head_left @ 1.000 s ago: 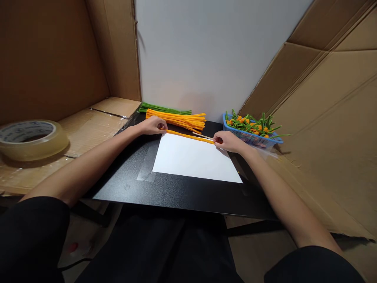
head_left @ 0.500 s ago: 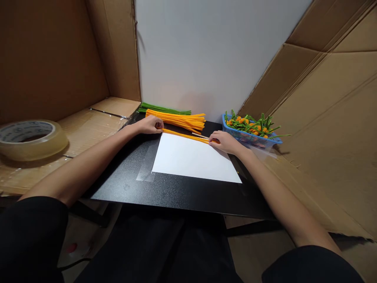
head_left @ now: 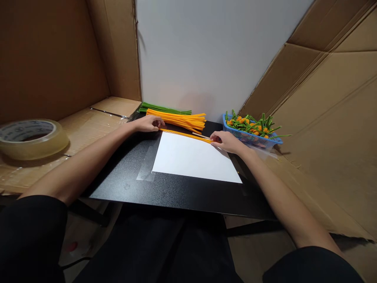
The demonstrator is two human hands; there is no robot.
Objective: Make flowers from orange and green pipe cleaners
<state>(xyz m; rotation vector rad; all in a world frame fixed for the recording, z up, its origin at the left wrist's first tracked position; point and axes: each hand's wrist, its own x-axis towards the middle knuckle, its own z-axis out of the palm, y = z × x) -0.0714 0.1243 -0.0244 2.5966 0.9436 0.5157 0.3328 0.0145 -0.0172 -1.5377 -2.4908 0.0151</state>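
A single orange pipe cleaner (head_left: 184,135) lies along the far edge of a white sheet (head_left: 194,158) on the black table (head_left: 176,192). My left hand (head_left: 149,123) pinches its left end. My right hand (head_left: 225,140) is closed on its right end, where a thin pale stick (head_left: 201,135) lies beside it. Just behind them rests a bundle of orange pipe cleaners (head_left: 179,118), with a bundle of green ones (head_left: 163,108) against the wall.
A blue basket (head_left: 250,135) of finished green-and-orange pieces stands at the right of the table. A roll of clear tape (head_left: 29,137) sits on the cardboard at the left. Cardboard panels enclose both sides; a white wall is behind.
My right hand slid left along the orange pipe cleaner. My left hand shifted slightly left and back with its end.
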